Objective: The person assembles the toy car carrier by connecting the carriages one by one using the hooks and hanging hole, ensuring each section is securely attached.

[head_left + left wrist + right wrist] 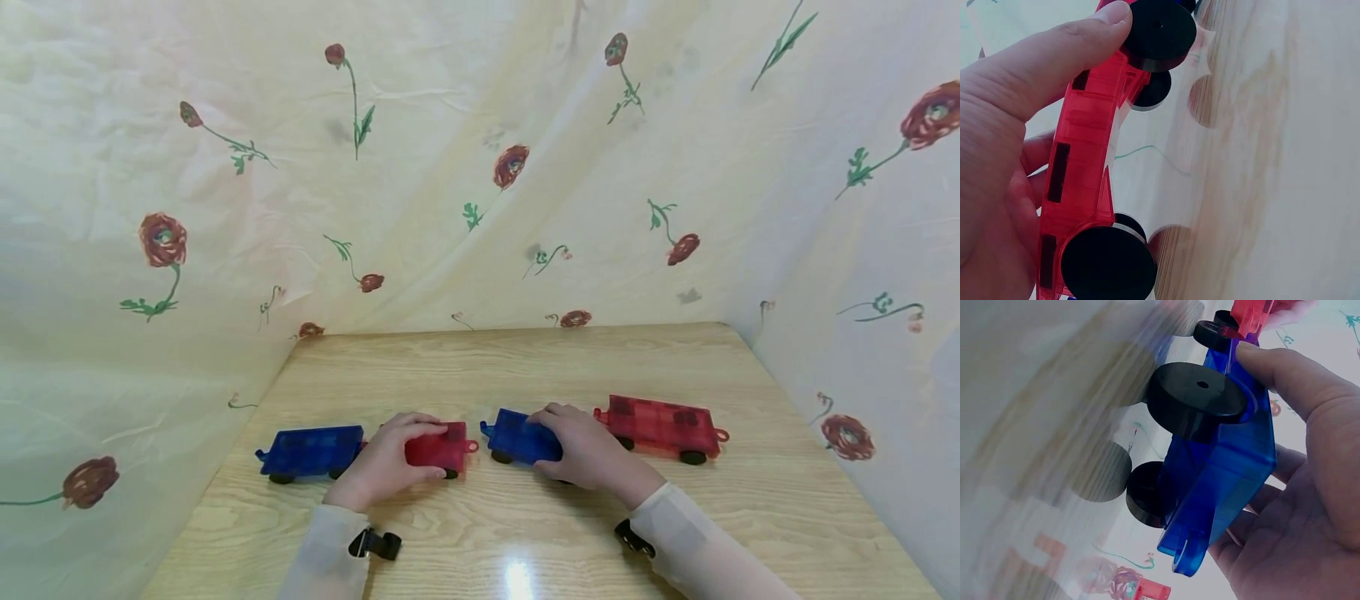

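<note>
Enclosing a pale wood-grain tabletop point(465, 533) behind and beside: cream flower-print fabric point(442, 225). Over the tabletop, left hand point(386, 461) grips red translucent-plastic wagon point(438, 451); right hand point(588, 450), blue translucent-plastic wagon point(519, 437).

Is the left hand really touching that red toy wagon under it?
Touching: the left wrist view shows the left hand gripping the red toy wagon, thumb against its near side.
</note>
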Tool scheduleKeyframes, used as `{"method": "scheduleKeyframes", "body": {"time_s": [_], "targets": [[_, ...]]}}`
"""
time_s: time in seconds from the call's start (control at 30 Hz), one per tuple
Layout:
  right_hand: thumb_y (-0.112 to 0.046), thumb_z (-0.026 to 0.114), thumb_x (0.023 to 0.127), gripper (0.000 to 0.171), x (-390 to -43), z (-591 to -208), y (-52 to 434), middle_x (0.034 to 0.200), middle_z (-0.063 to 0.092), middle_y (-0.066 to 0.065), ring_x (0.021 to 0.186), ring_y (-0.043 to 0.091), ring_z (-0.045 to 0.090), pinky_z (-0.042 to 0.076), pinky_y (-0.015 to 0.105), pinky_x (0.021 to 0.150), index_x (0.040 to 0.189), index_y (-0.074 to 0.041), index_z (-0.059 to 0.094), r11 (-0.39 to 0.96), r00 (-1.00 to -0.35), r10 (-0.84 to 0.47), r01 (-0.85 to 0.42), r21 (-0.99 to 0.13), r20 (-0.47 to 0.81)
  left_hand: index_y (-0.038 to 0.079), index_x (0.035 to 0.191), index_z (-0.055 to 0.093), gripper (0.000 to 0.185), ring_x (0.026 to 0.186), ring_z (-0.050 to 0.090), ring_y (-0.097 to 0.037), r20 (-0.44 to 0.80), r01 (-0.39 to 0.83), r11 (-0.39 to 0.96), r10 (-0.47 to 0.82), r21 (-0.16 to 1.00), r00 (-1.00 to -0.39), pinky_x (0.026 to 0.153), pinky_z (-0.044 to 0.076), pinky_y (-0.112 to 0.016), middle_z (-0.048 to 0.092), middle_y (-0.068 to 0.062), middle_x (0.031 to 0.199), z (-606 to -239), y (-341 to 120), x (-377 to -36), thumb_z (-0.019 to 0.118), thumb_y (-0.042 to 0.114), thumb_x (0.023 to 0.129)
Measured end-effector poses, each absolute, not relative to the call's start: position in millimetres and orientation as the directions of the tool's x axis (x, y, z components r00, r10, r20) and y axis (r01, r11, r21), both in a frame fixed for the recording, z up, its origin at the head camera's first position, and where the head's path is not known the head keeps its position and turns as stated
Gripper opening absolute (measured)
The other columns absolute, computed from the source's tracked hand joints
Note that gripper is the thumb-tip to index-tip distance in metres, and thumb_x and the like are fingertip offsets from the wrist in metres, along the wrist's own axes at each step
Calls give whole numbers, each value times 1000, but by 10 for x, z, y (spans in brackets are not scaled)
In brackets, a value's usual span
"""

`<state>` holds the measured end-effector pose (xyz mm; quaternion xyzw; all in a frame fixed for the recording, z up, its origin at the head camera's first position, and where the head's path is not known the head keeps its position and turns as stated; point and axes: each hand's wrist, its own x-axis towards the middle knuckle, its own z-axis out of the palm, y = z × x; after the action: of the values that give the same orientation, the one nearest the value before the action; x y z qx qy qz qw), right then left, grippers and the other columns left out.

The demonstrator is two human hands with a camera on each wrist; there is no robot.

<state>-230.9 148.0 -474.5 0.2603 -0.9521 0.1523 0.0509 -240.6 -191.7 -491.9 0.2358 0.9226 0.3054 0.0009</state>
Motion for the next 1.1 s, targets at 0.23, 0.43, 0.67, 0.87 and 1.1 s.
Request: {"method": "scheduleKeyframes", "body": {"time_s": [0.23,0.43,0.67,0.87,1.1], "targets": [[-50,78,77,62,-2321,-4761,1487,119,56,-6,109,17,53,46,43,93,129,-23,60,809,-853,-494,-522,-270,169,40,130,59,62,128,40,-16,153,430,691,426,582,-892,99,44,-45,43,19,136,-4916,-1939,-2408,80,50,73],[-52,76,78,62,-2320,-4766,1499,122,55,-7,110,16,52,45,43,93,131,-24,59,802,-854,-496,-520,-294,156,39,132,58,62,131,39,-17,151,412,698,405,586,-902,98,44,-45,43,19,139,-4904,-1947,-2402,78,49,74],[-51,76,79,62,-2333,-4793,1518,124,54,-6,112,18,52,45,44,94,132,-24,59,792,-843,-512,-537,-292,164,38,131,59,60,131,38,-16,161,406,699,391,589,-906,98,45,-45,43,18,140,-4915,-1960,-2411,78,48,75],[-49,77,79,62,-2337,-4784,1514,125,54,-7,113,18,52,46,43,94,132,-25,59,779,-836,-524,-548,-305,164,37,131,59,59,129,40,-19,163,388,685,372,617,-914,89,51,-43,43,15,142,-4906,-1966,-2412,77,47,75],[-51,75,79,61,-2333,-4793,1503,127,53,-7,116,19,52,46,43,94,133,-27,58,778,-830,-533,-556,-291,164,37,129,61,58,128,40,-19,172,393,664,374,637,-911,87,52,-41,43,15,141,-4906,-1959,-2415,79,45,75]]}}
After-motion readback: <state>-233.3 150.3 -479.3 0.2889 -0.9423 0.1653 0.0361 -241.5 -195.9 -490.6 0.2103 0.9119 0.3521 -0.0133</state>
